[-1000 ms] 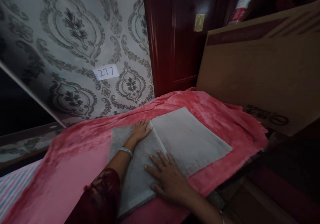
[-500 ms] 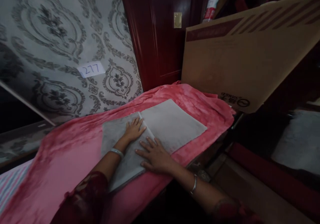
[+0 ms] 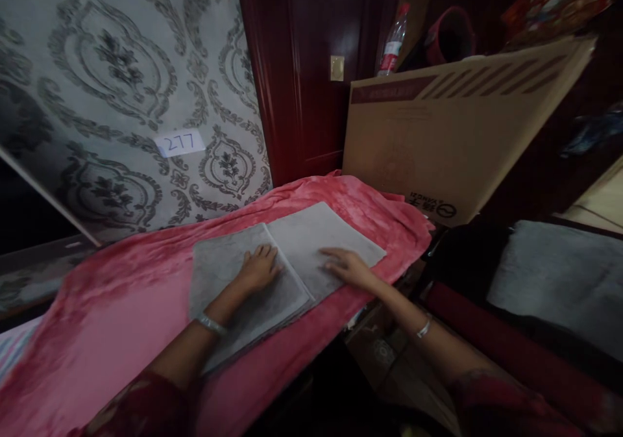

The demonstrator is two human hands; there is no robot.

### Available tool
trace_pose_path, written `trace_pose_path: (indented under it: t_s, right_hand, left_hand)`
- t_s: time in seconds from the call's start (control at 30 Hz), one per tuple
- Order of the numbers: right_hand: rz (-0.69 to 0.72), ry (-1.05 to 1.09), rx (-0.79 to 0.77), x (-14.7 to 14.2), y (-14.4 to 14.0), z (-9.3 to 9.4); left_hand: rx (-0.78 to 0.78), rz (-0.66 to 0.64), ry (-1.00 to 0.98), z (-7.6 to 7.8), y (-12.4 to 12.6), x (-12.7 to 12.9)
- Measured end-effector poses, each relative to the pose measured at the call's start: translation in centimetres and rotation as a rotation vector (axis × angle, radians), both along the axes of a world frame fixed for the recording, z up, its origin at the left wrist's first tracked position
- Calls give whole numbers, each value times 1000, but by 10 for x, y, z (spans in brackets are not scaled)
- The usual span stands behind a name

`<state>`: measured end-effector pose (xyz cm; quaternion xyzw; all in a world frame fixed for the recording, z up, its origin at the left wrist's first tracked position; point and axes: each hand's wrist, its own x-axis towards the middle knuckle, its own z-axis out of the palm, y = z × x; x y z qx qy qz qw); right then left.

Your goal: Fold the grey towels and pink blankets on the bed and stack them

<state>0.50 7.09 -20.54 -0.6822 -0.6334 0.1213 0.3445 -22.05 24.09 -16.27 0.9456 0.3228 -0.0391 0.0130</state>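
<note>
A grey fabric piece (image 3: 228, 294) lies spread on a pink plush blanket (image 3: 121, 307), with a raised ridge running across its middle. My left hand (image 3: 259, 269) rests on the left half beside this ridge, fingers a little bent and apart, gripping nothing. Over the paler right half is my right hand (image 3: 348, 267), palm down with fingers stretched to the left; it looks slightly blurred, and whether it touches the fabric I cannot tell. Both wrists wear silver bangles.
Behind the blanket stands a large cardboard box (image 3: 413, 145), with a plastic bottle (image 3: 390, 47) behind its top edge. Patterned wallpaper carries a paper marked 277 (image 3: 180, 143). Another grey fabric piece (image 3: 559, 287) lies at the right, by a dark red edge (image 3: 487, 326).
My right hand has moved right, from beside the ridge onto the right half of the fabric. My left hand stays near the ridge, its fingers more bent. The camera view has shifted.
</note>
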Motion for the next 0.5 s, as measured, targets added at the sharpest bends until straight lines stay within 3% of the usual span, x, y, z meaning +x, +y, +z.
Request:
trace_pose_path:
  t_s: [0.07, 0.13, 0.27, 0.5]
  right_hand:
    - [-369, -78, -85, 42, -4, 9]
    - [-555, -121, -163, 72, -8, 15]
    - [-618, -112, -289, 99, -9, 10]
    - [-570, -44, -391, 113, -10, 9]
  left_hand:
    - [-43, -35, 31, -2, -30, -10]
    - [-87, -37, 54, -9, -57, -19]
    - [-59, -9, 35, -27, -85, -29]
    - [11, -43, -87, -47, -87, -35]
